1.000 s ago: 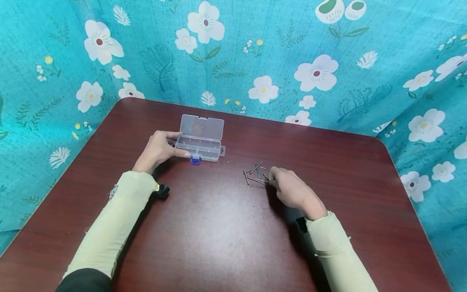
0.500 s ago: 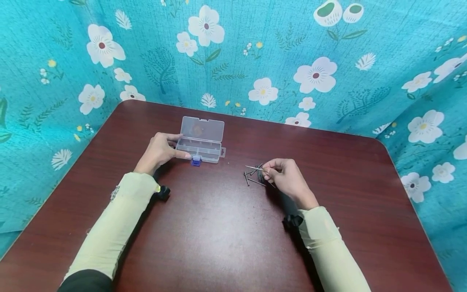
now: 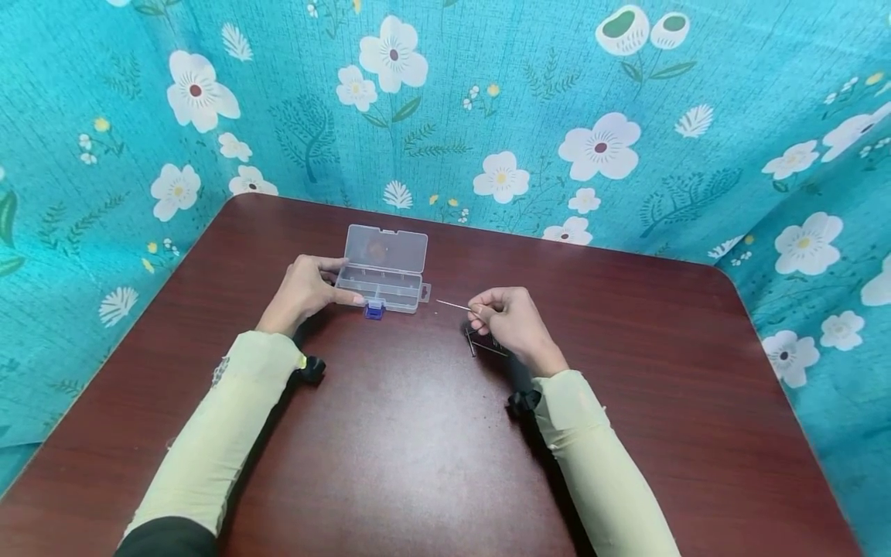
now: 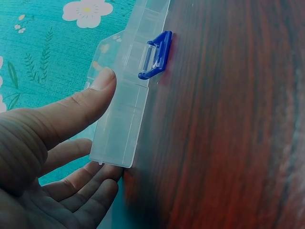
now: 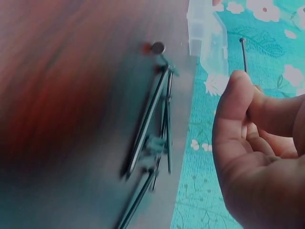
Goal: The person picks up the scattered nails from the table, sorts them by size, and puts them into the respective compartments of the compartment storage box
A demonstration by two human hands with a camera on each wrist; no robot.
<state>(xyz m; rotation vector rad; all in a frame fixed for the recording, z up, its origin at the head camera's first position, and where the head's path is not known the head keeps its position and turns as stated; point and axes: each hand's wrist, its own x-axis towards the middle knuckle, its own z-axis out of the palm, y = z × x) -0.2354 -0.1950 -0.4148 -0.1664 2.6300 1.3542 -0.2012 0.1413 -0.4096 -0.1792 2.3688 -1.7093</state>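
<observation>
A clear plastic compartment box (image 3: 400, 296) stands with its lid (image 3: 386, 247) raised on the table. My left hand (image 3: 301, 290) holds its left end, with the thumb along the front wall near the blue latch (image 4: 164, 55) and the fingers at the end and behind. My right hand (image 3: 511, 321) pinches a thin nail (image 5: 245, 57) between thumb and fingertips, its head sticking out toward the box. Below that hand lies a loose pile of nails (image 5: 148, 121), partly hidden by it in the head view. No nail is visible in the box's compartments.
The dark red-brown table (image 3: 418, 433) has rounded far corners. A blue flowered curtain (image 3: 445, 116) hangs behind it and at both sides. Black camera mounts (image 3: 522, 402) sit at both wrists.
My right hand has picked a nail out of the pile, lifted it and moved left toward the box. The left hand has stayed at the box's left end.
</observation>
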